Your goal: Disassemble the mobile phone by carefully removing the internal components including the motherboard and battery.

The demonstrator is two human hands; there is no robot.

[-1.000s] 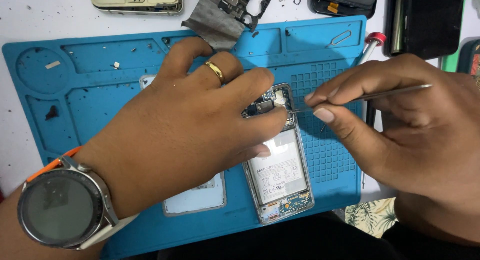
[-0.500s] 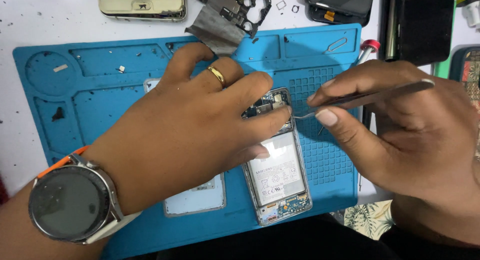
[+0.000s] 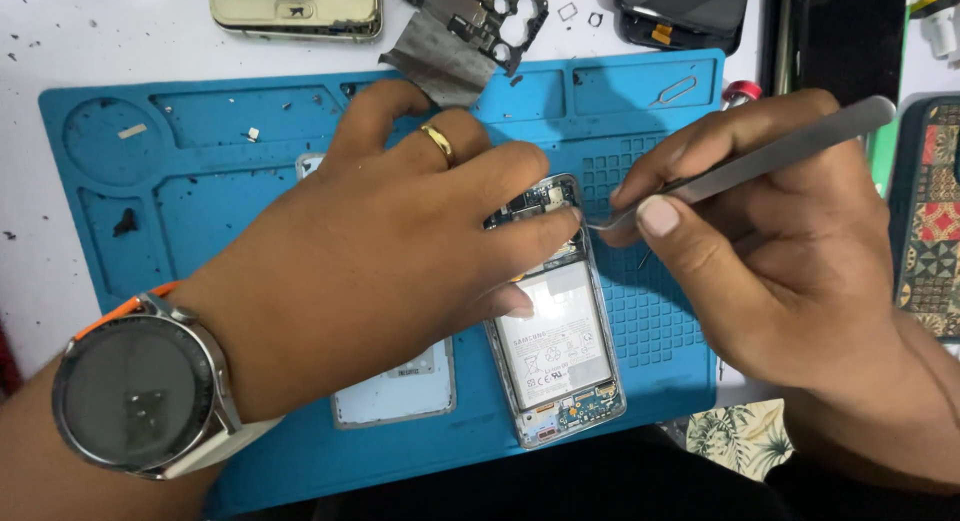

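An opened phone (image 3: 560, 356) with its back off lies on a blue repair mat (image 3: 200, 191), battery and boards exposed. My left hand (image 3: 380, 251), with a gold ring and a wristwatch, presses down on the phone's upper part with its fingertips. My right hand (image 3: 770, 251) grips steel tweezers (image 3: 760, 161) whose tip points at the phone's top edge beside my left fingertips. A white back cover (image 3: 400, 391) lies on the mat to the left of the phone, partly hidden under my left hand.
Beyond the mat lie a gold phone (image 3: 295, 6), a dark metal frame piece with grey foil (image 3: 470, 26), and a black phone part (image 3: 685, 6). A SIM pin (image 3: 680, 89) rests in a mat tray. A patterned case (image 3: 935, 221) is at the right edge.
The view has shifted slightly, so everything sits a little lower in the frame. Both hands hold nearly the same pose, with the tweezers' tip still at the phone's top.
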